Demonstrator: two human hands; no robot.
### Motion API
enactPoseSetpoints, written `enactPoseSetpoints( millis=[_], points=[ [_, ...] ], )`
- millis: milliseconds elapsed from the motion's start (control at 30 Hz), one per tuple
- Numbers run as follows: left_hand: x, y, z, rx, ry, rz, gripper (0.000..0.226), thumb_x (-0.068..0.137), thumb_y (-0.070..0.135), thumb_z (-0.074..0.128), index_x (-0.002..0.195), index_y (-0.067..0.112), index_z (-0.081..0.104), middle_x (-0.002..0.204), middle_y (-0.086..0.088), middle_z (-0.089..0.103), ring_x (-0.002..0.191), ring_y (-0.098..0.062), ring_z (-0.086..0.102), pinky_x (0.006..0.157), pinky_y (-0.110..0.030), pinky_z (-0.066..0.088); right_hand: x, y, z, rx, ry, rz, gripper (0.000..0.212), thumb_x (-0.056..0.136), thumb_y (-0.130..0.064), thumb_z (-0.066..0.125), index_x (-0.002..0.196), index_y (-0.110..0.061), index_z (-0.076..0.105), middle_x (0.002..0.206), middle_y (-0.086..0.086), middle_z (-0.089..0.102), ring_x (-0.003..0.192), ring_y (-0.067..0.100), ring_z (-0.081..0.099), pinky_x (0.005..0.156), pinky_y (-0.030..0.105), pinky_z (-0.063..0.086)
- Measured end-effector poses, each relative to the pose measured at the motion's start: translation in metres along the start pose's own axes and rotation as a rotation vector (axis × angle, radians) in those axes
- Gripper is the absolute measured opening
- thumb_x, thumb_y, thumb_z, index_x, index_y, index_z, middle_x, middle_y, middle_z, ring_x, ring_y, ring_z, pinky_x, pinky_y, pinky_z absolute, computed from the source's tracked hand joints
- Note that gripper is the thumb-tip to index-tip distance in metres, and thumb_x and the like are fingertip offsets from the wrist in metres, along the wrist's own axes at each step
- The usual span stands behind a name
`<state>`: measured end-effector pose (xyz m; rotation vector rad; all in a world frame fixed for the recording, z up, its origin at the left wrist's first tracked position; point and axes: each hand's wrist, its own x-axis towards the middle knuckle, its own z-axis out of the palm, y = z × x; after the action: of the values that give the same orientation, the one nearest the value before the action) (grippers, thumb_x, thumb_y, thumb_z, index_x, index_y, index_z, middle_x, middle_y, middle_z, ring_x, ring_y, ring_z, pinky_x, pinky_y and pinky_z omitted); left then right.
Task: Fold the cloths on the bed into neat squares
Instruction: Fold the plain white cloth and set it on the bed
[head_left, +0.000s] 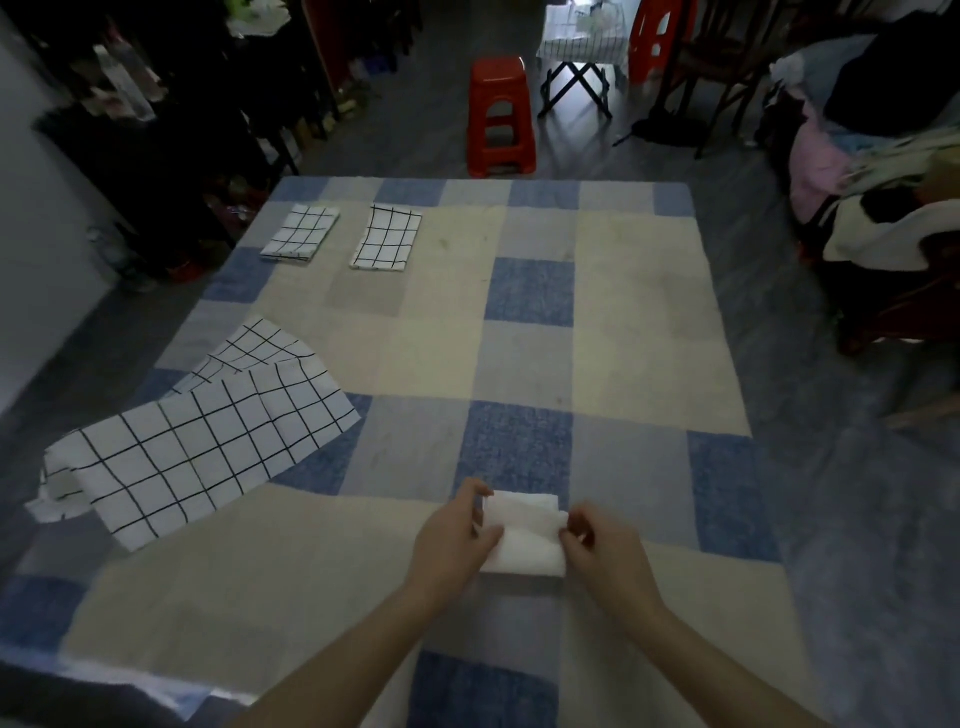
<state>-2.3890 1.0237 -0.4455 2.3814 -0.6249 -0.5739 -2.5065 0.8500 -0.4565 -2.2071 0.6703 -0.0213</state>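
A small plain white cloth (527, 540), folded into a compact rectangle, lies on the bed near its front edge. My left hand (454, 540) grips its left edge with thumb and fingers. Pinching the right edge is my right hand (602, 545). Two unfolded white cloths with black grid lines (208, 441) lie spread and overlapping at the bed's left side. At the far left of the bed, two grid cloths sit folded side by side, the left folded cloth (300, 233) and the right folded cloth (387, 239).
The bed (597, 322) has a blue, grey and cream checked cover. Beyond its far edge stand a red plastic stool (500, 117) and a folding stand. Dark shelving lines the left; a chair piled with clothes (883, 171) is at right.
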Motion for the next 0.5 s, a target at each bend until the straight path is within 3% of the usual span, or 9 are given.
enactPoseSetpoints(
  millis=[200,500],
  points=[
    [0.020,-0.002,0.004,-0.043,0.015,-0.094,0.040,0.085,0.028,0.066,0.116,0.030,0.042,0.076,0.007,0.057,0.074,-0.011,0.059,0.071,-0.033,0.051,0.024,-0.009,0.004,0.053,0.009,0.137,0.021,0.084,-0.021,0.064,0.094,-0.030,0.048,0.076,-0.012,0.059,0.069,-0.001,0.055,0.058,0.019,0.041],
    [0.021,-0.014,0.011,0.080,0.005,-0.027,0.039,0.085,0.031,0.063,0.119,0.027,0.045,0.083,0.006,0.059,0.081,-0.018,0.060,0.074,-0.036,0.051,0.027,-0.005,0.011,-0.021,-0.006,0.160,0.022,0.081,-0.023,0.066,0.088,-0.033,0.047,0.072,-0.013,0.058,0.066,0.000,0.055,0.058,0.024,0.046]
  ],
)
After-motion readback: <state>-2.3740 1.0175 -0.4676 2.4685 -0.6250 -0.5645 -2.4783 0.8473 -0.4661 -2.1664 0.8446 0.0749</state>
